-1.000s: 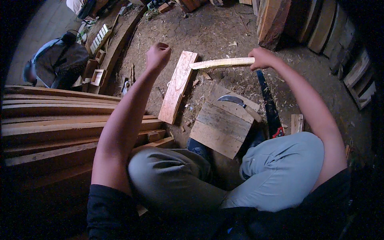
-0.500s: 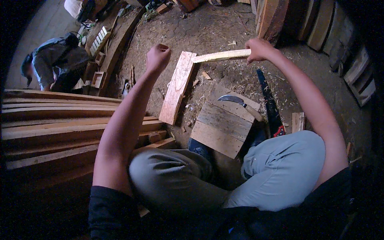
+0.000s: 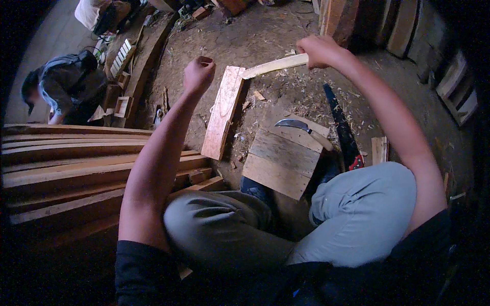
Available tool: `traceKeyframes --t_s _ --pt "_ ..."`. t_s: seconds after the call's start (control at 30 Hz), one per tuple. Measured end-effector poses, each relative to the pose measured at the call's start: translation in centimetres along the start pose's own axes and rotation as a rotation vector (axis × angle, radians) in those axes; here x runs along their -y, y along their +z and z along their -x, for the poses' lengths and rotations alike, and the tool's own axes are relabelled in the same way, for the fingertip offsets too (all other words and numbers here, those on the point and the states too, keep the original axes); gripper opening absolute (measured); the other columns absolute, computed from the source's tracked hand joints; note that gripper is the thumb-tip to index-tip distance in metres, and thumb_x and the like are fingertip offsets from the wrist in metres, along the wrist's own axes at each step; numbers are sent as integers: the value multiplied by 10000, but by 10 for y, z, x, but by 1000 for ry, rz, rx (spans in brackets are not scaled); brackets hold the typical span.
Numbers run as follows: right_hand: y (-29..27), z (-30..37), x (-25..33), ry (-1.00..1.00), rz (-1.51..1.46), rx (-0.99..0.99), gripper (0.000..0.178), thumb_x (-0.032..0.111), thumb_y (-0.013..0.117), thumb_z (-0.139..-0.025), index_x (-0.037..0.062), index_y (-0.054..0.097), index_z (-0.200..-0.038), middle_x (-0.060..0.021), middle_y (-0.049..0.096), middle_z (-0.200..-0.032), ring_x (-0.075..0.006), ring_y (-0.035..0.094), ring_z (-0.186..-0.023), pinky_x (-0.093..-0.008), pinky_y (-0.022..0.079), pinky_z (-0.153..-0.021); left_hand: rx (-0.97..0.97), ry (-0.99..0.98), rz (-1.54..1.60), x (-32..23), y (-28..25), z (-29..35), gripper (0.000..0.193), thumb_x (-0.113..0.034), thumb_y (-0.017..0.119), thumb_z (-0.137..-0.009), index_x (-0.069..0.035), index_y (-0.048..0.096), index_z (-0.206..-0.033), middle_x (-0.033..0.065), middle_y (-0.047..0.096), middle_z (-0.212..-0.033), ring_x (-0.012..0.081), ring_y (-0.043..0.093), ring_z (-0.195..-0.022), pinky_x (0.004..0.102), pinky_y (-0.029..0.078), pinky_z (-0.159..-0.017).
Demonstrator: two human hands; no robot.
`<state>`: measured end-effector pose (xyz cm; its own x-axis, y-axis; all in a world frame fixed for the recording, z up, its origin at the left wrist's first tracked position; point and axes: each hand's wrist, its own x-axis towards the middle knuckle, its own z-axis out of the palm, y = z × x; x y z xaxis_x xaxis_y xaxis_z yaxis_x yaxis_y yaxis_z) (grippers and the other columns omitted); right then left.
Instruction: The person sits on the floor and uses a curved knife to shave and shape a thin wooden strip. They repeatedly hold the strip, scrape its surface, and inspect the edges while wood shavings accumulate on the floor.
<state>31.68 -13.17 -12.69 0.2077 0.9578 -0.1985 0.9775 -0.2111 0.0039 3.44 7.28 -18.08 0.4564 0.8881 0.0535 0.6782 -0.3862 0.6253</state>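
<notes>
My right hand [image 3: 320,51] is closed round one end of a pale, rough wooden strip [image 3: 275,66]. The strip's other end meets the top corner of a flat reddish board [image 3: 223,115] lying on the ground. To the left of that board, my left hand [image 3: 198,74] is raised with its fingers curled closed; whether anything small sits inside them is hidden. Between my knees, a curved knife [image 3: 301,127] with a wooden handle rests on a small plank-topped wooden block [image 3: 280,158]. A hand saw [image 3: 341,125] with a red handle lies to its right.
Long stacked timbers [image 3: 76,163] fill the left side. A bent-over person [image 3: 71,84] works beyond them, near small wooden boxes [image 3: 122,106]. Thick slabs [image 3: 408,30] stand at the far right. Shavings litter the dirt ground [image 3: 204,35], and a short offcut [image 3: 379,150] lies by my right knee.
My right hand has shifted left and slightly farther away, its end of the wooden strip rising in view. The left hand stays nearly where it was, still closed. The view has tilted slightly.
</notes>
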Motion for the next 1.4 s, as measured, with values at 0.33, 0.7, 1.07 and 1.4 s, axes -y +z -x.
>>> traceKeyframes --t_s 0.33,0.7,1.07,1.4 --pt "-45 12 27 -130 -194 -452 505 264 837 -601 117 569 -1003 -128 654 -892 -319 637 -895 -437 490 -724 28 98 74 -8 4 2 314 -236 607 -763 -77 669 -1026 117 699 -949 240 675 -868 331 513 -784" --pt "-48 2 52 -381 -399 -681 377 130 731 -638 95 546 -965 -125 617 -737 -302 649 -721 -402 495 -639 102 315 215 -32 12 12 283 -164 645 -785 -57 641 -1047 99 684 -914 181 659 -788 306 515 -722" --pt "-122 60 85 -625 -946 -607 440 109 698 -784 9 465 -1143 -134 578 -1002 -233 606 -933 -356 511 -800 -9 295 167 -31 6 12 259 -153 606 -798 -59 640 -1037 116 688 -922 210 669 -816 314 513 -729" --pt "-133 103 106 -629 -921 -602 392 73 669 -761 -49 490 -1088 -139 607 -887 -210 625 -821 -347 517 -752 -42 400 116 -34 3 18 287 -153 617 -801 -17 618 -1054 128 682 -919 214 673 -811 329 509 -718"
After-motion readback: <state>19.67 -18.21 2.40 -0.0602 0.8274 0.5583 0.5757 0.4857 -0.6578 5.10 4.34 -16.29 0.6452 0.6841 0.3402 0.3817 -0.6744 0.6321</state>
